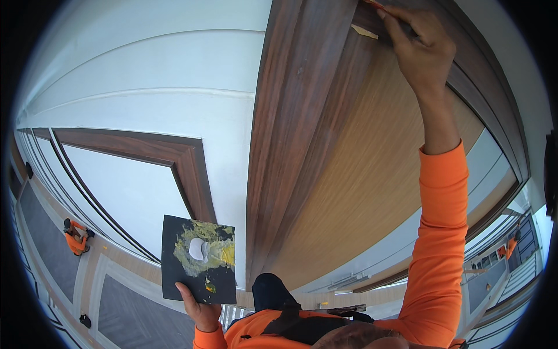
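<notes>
My left hand [200, 309] grips the lower edge of a dark square palette board [176, 273], its thumb over the front. Smears of yellow-green paste [192, 235] and a white dollop [198, 249] lie on the board. Raised at the upper right, my right hand [423, 43] pinches a thin reddish tool [374, 4], mostly cut off by the picture's top; its kind cannot be made out. That tool is at the upper corner of a dark brown wood-grain door frame [302, 116]. A pale, light-coloured patch [365, 31] shows on the frame just below the fingers.
A light wood-grain door panel [349, 168] stands inside the frame. White wall panels [145, 64] and another brown frame [192, 160] are to the left. Far below, a person in orange [77, 237] is low by the wall; another orange-clad person [511, 247] is at the far right.
</notes>
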### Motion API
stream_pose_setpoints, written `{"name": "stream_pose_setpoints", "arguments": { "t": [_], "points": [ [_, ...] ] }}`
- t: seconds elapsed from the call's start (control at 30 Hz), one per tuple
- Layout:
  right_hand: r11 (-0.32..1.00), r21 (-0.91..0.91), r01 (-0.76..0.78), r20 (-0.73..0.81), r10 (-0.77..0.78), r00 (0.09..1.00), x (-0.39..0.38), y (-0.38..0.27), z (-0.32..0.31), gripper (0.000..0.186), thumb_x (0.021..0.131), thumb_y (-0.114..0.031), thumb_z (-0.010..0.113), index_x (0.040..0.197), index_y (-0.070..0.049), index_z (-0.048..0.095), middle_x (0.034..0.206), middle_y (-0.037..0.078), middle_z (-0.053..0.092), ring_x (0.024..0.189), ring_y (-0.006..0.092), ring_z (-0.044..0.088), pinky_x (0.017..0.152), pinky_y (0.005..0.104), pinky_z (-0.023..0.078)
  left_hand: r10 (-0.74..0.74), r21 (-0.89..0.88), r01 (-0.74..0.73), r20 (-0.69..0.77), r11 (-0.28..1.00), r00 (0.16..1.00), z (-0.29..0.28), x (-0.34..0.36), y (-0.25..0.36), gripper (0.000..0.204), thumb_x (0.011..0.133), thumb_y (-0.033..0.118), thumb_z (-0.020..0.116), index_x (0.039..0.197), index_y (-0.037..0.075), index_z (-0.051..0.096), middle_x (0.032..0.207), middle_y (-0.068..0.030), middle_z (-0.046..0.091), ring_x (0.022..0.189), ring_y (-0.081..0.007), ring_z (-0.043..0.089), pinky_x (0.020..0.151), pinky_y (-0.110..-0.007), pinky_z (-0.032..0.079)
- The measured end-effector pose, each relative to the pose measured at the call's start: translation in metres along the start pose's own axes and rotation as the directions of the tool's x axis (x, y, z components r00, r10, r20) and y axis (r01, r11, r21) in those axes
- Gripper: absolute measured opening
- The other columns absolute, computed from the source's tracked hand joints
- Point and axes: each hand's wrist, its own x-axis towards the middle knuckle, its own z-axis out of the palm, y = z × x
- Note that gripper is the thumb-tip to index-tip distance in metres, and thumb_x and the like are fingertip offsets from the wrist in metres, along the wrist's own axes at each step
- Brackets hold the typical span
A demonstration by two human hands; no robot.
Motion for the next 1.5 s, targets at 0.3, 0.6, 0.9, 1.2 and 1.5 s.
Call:
{"name": "stream_pose_setpoints", "arguments": {
  "t": [0.3, 0.6, 0.9, 1.2, 1.5],
  "points": [
    [1.000, 0.007, -0.029, 0.058, 0.029, 0.998, -0.012, 0.009, -0.013, 0.013, 0.085, -0.010, 0.081, 0.098, -0.009, 0.080, 0.088, 0.004, 0.076, 0.079, 0.0133, 0.068, 0.070, 0.0242, 0.050, -0.008, -0.011, 0.008, 0.028, 1.000, 1.000, 0.001, 0.000, 0.002, 0.062, 0.108, 0.051, 0.035, 0.152, 0.007, 0.035, 0.144, -0.0102, 0.051, 0.127, -0.0247, 0.057, 0.106, -0.040, 0.048],
    [0.997, 0.000, -0.074, 0.132, 0.073, 0.988, -0.007, -0.001, -0.024, 0.012, 0.085, -0.010, 0.080, 0.097, -0.008, 0.080, 0.088, 0.003, 0.075, 0.079, 0.0123, 0.067, 0.069, 0.0256, 0.050, -0.015, 0.009, 0.014, 0.042, 1.000, 0.999, -0.002, 0.000, 0.002, 0.063, 0.108, 0.052, 0.035, 0.153, 0.007, 0.035, 0.145, -0.0101, 0.050, 0.127, -0.0245, 0.056, 0.106, -0.040, 0.048],
    [0.993, 0.055, -0.101, 0.098, 0.096, 0.991, 0.000, 0.003, -0.012, 0.010, 0.082, -0.005, 0.080, 0.091, -0.002, 0.077, 0.081, 0.008, 0.074, 0.072, 0.0181, 0.065, 0.067, 0.0308, 0.050, 0.000, -0.006, 0.000, -0.033, 1.000, 0.999, -0.003, -0.001, -0.004, 0.063, 0.108, 0.052, 0.034, 0.152, 0.007, 0.035, 0.141, -0.0100, 0.053, 0.123, -0.0239, 0.058, 0.103, -0.039, 0.049],
    [0.989, 0.076, -0.126, 0.047, 0.122, 0.991, 0.002, 0.002, -0.008, 0.009, 0.080, -0.002, 0.080, 0.088, 0.000, 0.077, 0.076, 0.010, 0.072, 0.068, 0.0196, 0.062, 0.062, 0.0324, 0.048, 0.009, -0.004, -0.009, -0.033, 1.000, 0.999, -0.001, -0.001, -0.003, 0.063, 0.108, 0.051, 0.035, 0.152, 0.006, 0.036, 0.141, -0.0102, 0.052, 0.123, -0.0237, 0.058, 0.104, -0.039, 0.049],
    [0.978, 0.010, -0.209, 0.128, 0.206, 0.970, 0.006, -0.006, -0.020, 0.008, 0.083, -0.006, 0.081, 0.089, -0.001, 0.077, 0.073, 0.007, 0.068, 0.065, 0.0156, 0.057, 0.061, 0.0306, 0.046, 0.009, -0.005, -0.010, -0.031, 1.000, 0.999, 0.003, -0.001, -0.002, 0.063, 0.108, 0.051, 0.035, 0.152, 0.007, 0.035, 0.142, -0.0100, 0.052, 0.123, -0.0239, 0.058, 0.104, -0.039, 0.049]
  ]
}}
